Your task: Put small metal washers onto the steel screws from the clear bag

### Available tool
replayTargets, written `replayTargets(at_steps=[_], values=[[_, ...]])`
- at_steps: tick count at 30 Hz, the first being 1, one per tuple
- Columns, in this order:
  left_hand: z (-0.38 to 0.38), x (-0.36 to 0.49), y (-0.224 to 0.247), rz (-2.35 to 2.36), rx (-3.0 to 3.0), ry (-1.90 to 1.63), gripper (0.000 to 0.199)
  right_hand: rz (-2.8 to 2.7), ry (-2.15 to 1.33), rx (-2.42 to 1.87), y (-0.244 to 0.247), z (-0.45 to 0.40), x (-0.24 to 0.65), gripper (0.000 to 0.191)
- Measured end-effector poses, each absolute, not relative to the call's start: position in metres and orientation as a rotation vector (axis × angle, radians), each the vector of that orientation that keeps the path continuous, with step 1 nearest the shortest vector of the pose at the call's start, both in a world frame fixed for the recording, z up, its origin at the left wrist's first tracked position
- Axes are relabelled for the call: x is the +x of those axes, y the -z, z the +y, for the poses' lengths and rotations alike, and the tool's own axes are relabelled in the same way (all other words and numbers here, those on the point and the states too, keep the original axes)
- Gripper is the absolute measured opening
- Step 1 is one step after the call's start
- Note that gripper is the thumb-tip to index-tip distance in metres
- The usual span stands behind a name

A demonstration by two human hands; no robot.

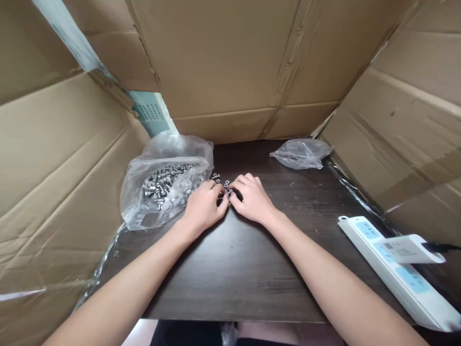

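My left hand [206, 204] and my right hand [251, 198] meet fingertip to fingertip over the dark table. Both have curled, closed fingers, with thumb against fingers around small shiny metal fasteners [228, 191]; the exact kind is too small and partly hidden. Just beyond the fingertips lie a loose bolt [215, 177] and small metal rings [226, 183], like nuts or washers. Beside my left hand a clear plastic bag [135, 185] lies with its mouth spread, holding a heap of metal bolts [163, 182]. My left fingers are close to the bag's right edge.
A second clear plastic bag [301, 154] lies at the back right of the table [230, 278]. On the right is a white power strip [392, 274] with a plugged-in white adapter [414, 249] and black cable. Cardboard walls [230, 62] enclose the back and both sides.
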State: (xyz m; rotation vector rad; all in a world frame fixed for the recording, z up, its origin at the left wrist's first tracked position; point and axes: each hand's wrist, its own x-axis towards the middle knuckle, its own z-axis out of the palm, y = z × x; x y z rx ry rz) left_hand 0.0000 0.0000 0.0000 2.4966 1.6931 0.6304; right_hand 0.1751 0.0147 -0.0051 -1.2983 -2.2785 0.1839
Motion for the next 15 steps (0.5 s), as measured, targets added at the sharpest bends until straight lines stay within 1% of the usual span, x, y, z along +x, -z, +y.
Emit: replayTargets(at_steps=[9,15], values=[[0.002,-0.002,0.003,1.566,2.501,-0.702,0.014,-2.249,-0.333,-1.158,0.01,0.014,0.185,0.007],[0.004,-0.004,0.006,1.501,2.393,-0.834,0.015,-2.096,-0.536,-1.111,0.007,0.016,0.185,0.005]])
